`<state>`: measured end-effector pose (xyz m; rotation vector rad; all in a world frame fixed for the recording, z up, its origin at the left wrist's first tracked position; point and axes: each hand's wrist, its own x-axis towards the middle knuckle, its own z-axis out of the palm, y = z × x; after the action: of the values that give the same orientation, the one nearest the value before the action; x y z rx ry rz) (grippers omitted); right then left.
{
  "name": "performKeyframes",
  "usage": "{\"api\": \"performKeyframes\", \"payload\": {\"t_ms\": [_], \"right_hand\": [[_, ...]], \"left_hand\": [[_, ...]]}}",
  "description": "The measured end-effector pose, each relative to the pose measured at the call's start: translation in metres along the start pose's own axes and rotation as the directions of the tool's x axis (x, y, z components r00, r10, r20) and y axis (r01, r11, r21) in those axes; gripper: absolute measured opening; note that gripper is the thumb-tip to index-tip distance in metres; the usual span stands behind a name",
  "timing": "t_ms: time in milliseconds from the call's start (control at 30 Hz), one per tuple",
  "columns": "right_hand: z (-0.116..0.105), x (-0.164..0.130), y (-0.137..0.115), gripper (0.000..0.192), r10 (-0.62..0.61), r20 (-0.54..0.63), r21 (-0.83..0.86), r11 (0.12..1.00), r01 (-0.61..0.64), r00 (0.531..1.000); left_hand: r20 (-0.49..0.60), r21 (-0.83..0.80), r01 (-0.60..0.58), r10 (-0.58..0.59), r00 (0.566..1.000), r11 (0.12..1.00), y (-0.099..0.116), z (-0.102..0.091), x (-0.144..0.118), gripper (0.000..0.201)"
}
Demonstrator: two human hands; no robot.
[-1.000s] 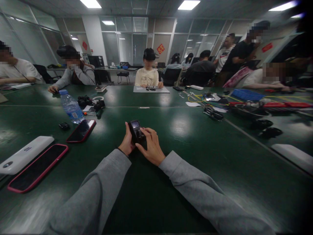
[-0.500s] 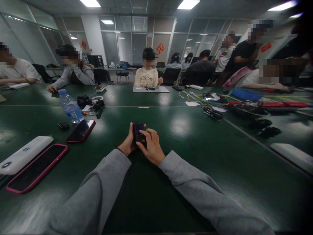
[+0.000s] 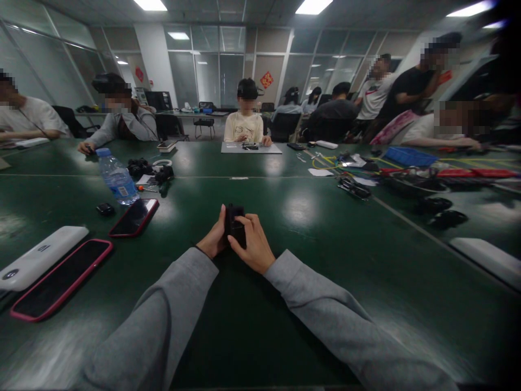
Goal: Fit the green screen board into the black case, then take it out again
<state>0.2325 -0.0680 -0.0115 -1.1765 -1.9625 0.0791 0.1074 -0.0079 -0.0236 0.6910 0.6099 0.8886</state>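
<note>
A small black device [image 3: 235, 223] stands upright between both my hands, just above the green table [image 3: 309, 255]. My left hand [image 3: 213, 239] grips its left side, thumb up along the edge. My right hand [image 3: 253, 245] wraps the right side, with fingers curled over the device's front. Both forearms wear grey sleeves. The device's lower part is hidden behind my fingers.
To the left lie a phone in a red case [image 3: 61, 278], a white power bank [image 3: 40, 257], a second red-edged phone [image 3: 135, 217], a water bottle [image 3: 118, 178] and a small black case [image 3: 105, 208]. Several people sit around the far side. Tools and cables [image 3: 354, 187] lie at the right.
The device has turned in my hands: its light screen faced me a second ago, now only a dark side shows. My left thumb moved up alongside it.
</note>
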Motion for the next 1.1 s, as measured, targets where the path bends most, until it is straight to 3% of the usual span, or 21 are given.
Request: {"api": "performKeyframes", "payload": {"t_ms": [267, 433, 700, 933, 1100], "right_hand": [[0.002, -0.001, 0.001, 0.061, -0.010, -0.053, 0.022, 1.000, 0.011, 0.999], [0.005, -0.001, 0.004, 0.066, 0.019, -0.090, 0.022, 1.000, -0.017, 0.996], [0.008, -0.003, 0.007, 0.072, 0.187, 0.001, 0.040, 0.982, -0.187, 0.982], [0.006, -0.003, 0.003, 0.063, 0.149, -0.052, 0.068, 0.987, -0.146, 0.987], [-0.002, 0.000, 0.004, 0.053, 0.211, -0.176, 0.248, 0.955, -0.164, 0.961]], "left_hand": [[-0.062, 0.016, -0.008, 0.009, 0.998, 1.000, -0.003, -0.005, 0.002, 0.070], [-0.122, -0.054, -0.071, 0.064, 0.990, 0.996, 0.001, -0.004, 0.005, 0.074], [-0.116, -0.020, -0.097, 0.094, 0.989, 0.995, -0.001, -0.001, 0.005, 0.072], [-0.099, -0.030, -0.105, 0.102, 0.990, 0.994, -0.002, -0.001, 0.001, 0.080], [-0.086, -0.115, -0.094, 0.084, 0.993, 0.989, 0.001, -0.007, 0.004, 0.080]]}}
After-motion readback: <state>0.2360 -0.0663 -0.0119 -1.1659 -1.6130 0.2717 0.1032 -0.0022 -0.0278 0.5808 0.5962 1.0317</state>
